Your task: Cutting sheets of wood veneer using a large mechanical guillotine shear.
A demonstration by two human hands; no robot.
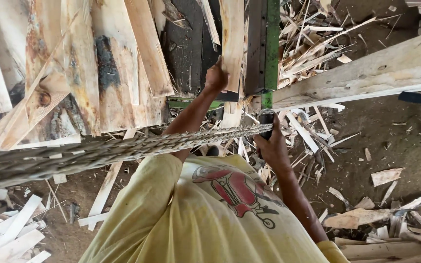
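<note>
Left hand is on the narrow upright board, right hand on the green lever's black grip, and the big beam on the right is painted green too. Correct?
Not quite: the beam is bare pale wood, not green. The head view shows it. The rest stands: left hand on the narrow upright board, right hand on the black grip of the green lever.

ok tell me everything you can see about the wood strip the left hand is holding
The wood strip is a pale, rough-sawn slat, long and narrow, with light grain streaks. It runs up out of the top of the view, so its far end is hidden. It lies beside a dark machine bed with a green rail. The left hand grips its near end, fingers wrapped round the edge. Splinters and offcuts litter the ground beyond it.
</note>
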